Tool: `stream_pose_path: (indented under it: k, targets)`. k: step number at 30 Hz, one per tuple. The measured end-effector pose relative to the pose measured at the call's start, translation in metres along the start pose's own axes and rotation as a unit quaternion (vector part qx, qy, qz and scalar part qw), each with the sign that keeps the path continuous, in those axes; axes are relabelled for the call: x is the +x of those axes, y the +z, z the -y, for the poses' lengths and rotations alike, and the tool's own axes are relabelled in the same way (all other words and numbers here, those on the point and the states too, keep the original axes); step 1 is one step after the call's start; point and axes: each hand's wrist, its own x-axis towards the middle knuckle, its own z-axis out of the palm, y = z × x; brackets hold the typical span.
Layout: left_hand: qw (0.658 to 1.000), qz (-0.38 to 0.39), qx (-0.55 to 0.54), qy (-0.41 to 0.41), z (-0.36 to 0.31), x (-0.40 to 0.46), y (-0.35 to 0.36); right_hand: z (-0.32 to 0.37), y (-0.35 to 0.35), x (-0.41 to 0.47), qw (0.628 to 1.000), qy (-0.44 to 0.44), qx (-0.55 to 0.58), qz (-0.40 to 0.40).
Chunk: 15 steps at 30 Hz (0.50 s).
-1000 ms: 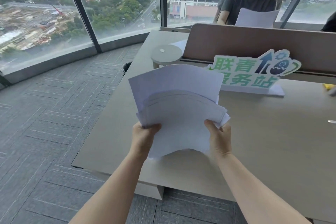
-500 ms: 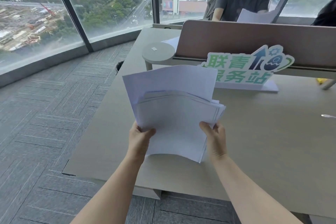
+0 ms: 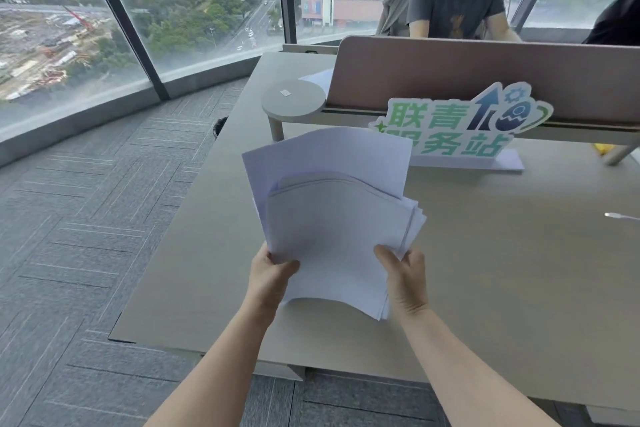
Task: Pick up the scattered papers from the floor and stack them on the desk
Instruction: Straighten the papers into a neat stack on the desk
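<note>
The sheaf of loose white paper sheets (image 3: 332, 218) is held above the near-left part of the pale grey-beige surface (image 3: 502, 270), gripped at its lower corners. The left hand (image 3: 268, 276) holds the lower left corner with the thumb across the front; the right hand (image 3: 403, 274) holds the lower right corner likewise. The fingers behind the sheets are hidden, so only the thumbs can be vouched for.

Change over the last second: the sheaf has stayed in the same two-handed hold, and its top edges, which fanned and bowed earlier, remain uneven, with one large sheet standing higher at the back. The bottom edge curls and does not appear to rest on the surface. The view has drawn slightly nearer the surface's near edge.

Judgement: collection seems finished as far as the visible grey carpeted floor (image 3: 86, 236) shows; no sheet lies there. What remains is squaring the edges and laying the sheaf down. The green-and-white lettered sign (image 3: 460, 125) stands just beyond, towards the far edge, clear of the landing spot.
</note>
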Motion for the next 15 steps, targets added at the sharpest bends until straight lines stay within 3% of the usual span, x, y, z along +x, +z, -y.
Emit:
stream_pose_path:
  k: [6, 10, 13, 15]
  targets:
    - [0.998, -0.046, 0.041, 0.017, -0.007, 0.008, 0.004, 0.004, 0.003, -0.002, 0.999, 0.022, -0.014, -0.031]
    - [0.988, -0.051, 0.107, 0.099, -0.026, 0.013, 0.001, 0.01, -0.008, 0.002, 0.999, 0.01, -0.024, -0.028]
    - [0.953, -0.045, 0.234, 0.187, -0.05, 0.02, -0.001, 0.007, -0.023, 0.015, 0.998, -0.009, -0.057, -0.038]
    - [0.909, -0.047, 0.333, 0.246, -0.068, 0.025, -0.001, 0.003, -0.035, 0.024, 0.993, 0.006, -0.087, -0.076]
